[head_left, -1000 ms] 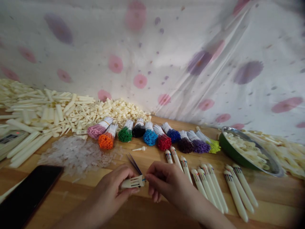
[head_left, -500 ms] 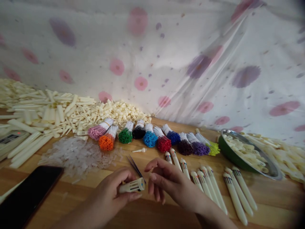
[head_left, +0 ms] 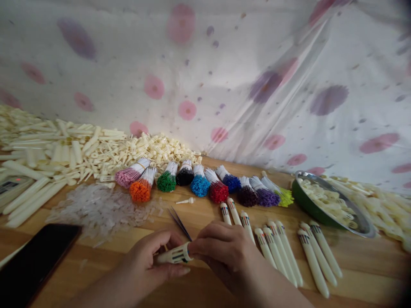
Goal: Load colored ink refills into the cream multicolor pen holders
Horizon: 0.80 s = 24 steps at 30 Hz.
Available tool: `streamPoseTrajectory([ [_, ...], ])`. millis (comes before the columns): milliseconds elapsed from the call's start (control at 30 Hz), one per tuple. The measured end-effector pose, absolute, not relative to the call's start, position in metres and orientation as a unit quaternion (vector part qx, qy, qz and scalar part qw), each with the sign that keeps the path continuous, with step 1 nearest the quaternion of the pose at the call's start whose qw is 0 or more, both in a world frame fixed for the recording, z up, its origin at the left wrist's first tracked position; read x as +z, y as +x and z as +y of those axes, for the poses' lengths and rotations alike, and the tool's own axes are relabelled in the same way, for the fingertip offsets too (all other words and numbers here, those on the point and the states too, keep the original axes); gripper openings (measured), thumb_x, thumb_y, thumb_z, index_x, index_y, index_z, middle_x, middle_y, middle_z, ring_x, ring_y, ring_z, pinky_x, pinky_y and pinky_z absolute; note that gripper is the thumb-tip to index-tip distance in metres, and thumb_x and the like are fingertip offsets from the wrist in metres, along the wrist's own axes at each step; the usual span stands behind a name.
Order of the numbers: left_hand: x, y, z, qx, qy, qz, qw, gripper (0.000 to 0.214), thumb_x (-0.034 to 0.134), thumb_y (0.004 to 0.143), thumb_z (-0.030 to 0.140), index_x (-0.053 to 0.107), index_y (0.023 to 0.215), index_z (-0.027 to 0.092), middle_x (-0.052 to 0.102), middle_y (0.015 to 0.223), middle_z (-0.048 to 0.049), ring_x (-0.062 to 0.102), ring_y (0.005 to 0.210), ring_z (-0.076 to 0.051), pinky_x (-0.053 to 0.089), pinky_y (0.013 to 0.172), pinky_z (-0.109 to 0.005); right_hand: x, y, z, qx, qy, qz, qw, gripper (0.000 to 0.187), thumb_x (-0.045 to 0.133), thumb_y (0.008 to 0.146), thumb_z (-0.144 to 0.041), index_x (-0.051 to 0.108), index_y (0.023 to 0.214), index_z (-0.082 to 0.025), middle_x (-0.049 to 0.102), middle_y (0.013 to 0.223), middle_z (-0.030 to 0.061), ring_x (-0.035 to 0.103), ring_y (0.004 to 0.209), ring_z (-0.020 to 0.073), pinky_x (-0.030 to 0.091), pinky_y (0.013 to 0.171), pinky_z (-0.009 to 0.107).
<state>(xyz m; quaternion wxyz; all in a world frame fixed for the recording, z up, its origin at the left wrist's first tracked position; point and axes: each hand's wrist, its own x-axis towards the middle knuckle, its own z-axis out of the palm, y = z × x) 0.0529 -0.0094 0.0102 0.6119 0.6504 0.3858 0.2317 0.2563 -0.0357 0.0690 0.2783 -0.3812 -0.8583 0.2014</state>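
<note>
A white flowered sheet point(head_left: 128, 55) hangs across the whole back, creased toward the right. Below it spreads the wooden table point(head_left: 359, 261), and along its left rear lies a great pile of cream plastic parts point(head_left: 77, 149), tubes at the left and slotted pieces toward the middle. Over to the right, a green bowl point(head_left: 305, 210) with a shiny inside stands tilted, with cream pieces in it, just beside another cream heap point(head_left: 369, 205). A mound of clear plastic bits point(head_left: 102, 207) sits left of centre, and in front of it a black phone point(head_left: 41, 256) lies flat at the near left.

The person's left hand point(head_left: 154, 259) and right hand point(head_left: 224, 252) meet at the front edge. To their right lie ten cream pens point(head_left: 285, 252), grouped three, four and three. Behind, ten bundles of thin refills point(head_left: 199, 184) run in a row, pink at one end, yellow-green at the other.

I see the left fingers closed around a slotted cream barrel point(head_left: 175, 255), held sideways between the hands. The right fingers are bunched against its right end; whether they pinch anything there I cannot tell. Dark tweezers point(head_left: 179, 222) rest just behind the hands, and farther back lies one small tapered cream tip point(head_left: 185, 200).
</note>
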Motion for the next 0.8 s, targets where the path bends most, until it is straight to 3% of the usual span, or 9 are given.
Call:
streamPoseTrajectory([
  [233,0.015,0.057,-0.012,0.229,0.637,0.399,0.619,0.012,0.066,0.075,0.026,0.060,0.085,0.023,0.060,0.080,0.0048,0.054,0.077,-0.015,0.039,0.068,-0.024,0.071,0.250,-0.039,0.213,-0.418,-0.839,0.275,0.021,0.051,0.086,-0.009,0.071,0.086,-0.017,0.059,0.071,0.0035,0.054,0.064,0.0119,0.037,0.056,0.022],
  [500,0.021,0.061,-0.015,0.219,0.641,0.449,0.583,0.012,0.065,0.073,0.028,0.057,0.078,0.021,0.056,0.073,0.0051,0.052,0.071,-0.014,0.038,0.062,-0.022,0.069,0.244,-0.037,0.439,-0.479,-0.698,0.302,0.016,0.057,0.080,-0.012,0.071,0.074,-0.016,0.051,0.067,-0.0010,0.047,0.059,0.0080,0.033,0.049,0.017],
  [800,0.021,0.062,-0.017,0.219,0.628,0.458,0.589,0.012,0.064,0.071,0.027,0.056,0.077,0.020,0.055,0.071,0.0048,0.051,0.069,-0.014,0.036,0.061,-0.023,0.054,0.247,-0.036,0.526,-0.498,-0.639,0.259,0.015,0.057,0.073,-0.013,0.070,0.076,-0.015,0.049,0.064,-0.0028,0.039,0.055,0.0067,0.028,0.047,0.018],
])
